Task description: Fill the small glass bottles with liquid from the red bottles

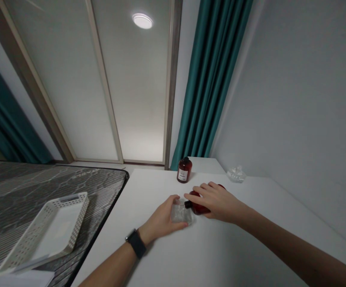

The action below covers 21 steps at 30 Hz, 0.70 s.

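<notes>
My left hand [162, 220], a dark watch on its wrist, curls around a clear container [180, 213] low over or on the white table. Whether it is glass or plastic I cannot tell. My right hand [219, 203] grips a reddish-brown bottle [199, 209] that lies tilted on its side. Its black neck or cap points left, at the clear container's right side; whether they touch is unclear. Beyond the hands a second reddish-brown bottle [183, 170] stands upright, with a white label and a black top.
The white table [149, 187] runs along a grey wall. A crumpled clear plastic item [236, 174] lies at its back right. To the left, a white perforated basket [49, 233] rests on a grey patterned surface [101, 183]. Teal curtains [204, 99] hang behind, beside frosted sliding doors [137, 99].
</notes>
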### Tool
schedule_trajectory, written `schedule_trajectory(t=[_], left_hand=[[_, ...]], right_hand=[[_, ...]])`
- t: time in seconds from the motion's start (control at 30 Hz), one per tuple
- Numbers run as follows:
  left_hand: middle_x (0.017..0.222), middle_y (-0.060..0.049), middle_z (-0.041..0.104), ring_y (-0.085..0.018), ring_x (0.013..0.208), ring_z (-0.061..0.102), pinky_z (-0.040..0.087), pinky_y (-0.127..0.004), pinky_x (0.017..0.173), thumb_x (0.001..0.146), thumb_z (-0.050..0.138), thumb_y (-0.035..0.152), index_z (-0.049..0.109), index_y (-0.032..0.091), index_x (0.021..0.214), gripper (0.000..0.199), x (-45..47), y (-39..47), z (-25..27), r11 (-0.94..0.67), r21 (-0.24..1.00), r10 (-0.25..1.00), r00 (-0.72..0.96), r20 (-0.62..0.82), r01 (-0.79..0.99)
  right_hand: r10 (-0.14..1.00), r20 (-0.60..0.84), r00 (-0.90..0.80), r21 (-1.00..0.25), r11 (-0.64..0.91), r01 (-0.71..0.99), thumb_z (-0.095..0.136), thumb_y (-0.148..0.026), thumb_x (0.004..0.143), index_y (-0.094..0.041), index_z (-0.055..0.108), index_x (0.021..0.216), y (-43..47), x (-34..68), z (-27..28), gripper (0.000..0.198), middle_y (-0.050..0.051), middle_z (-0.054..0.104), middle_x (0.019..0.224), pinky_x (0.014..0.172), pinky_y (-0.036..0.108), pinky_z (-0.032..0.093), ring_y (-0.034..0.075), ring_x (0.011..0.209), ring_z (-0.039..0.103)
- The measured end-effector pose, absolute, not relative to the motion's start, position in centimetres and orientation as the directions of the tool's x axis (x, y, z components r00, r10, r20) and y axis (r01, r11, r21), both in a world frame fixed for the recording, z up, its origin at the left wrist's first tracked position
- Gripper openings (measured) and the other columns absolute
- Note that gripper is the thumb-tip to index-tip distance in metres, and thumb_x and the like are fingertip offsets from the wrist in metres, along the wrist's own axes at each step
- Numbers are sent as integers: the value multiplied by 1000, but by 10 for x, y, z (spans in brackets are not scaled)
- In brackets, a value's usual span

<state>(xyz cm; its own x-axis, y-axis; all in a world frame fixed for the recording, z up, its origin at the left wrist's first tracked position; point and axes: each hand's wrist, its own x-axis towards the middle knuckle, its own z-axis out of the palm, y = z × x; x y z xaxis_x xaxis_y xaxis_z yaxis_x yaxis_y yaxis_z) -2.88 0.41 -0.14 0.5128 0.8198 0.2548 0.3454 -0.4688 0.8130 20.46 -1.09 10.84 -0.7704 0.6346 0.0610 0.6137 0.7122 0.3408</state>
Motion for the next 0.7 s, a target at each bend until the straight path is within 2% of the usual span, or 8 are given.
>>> schedule_trajectory(t=[0.7], left_hand=[[124,-12,61,-30,115,60,47,-46,101,69,83,31,43,18,130,75,-29,3,0,-485,803,815,513,271,347]], right_hand=[[630,58,-775,336,718,609,76,-29,82,-27,45,138,-10,205,109,64,8,65,112,76,35,42,26,94,61]])
